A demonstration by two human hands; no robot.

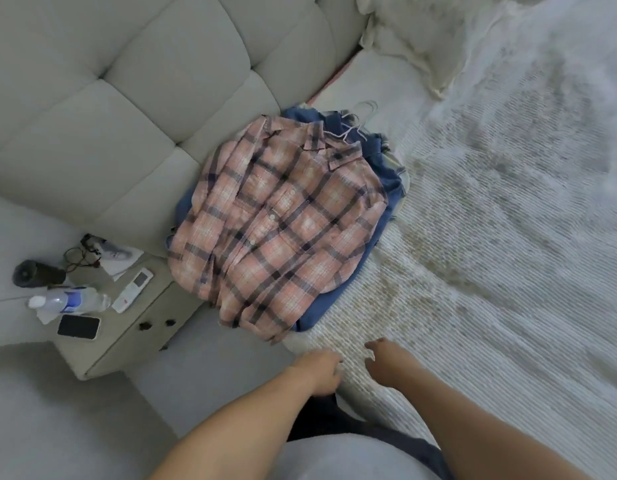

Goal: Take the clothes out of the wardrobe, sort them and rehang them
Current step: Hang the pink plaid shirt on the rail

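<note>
On the bed: one plaid shirt, one blue garment beneath.

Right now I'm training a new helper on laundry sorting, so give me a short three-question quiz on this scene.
1. True or false: the pink plaid button-up shirt lies on top of the blue garment.
2. Which is nearer the black smartphone: (a) the clear plastic water bottle or (b) the thin white wire hangers?
3. What does either hand, left hand or right hand, hold?

Key: 1 true. 2 a. 3 nothing; both are loosely curled, empty, over the white ribbed bedspread.
</note>
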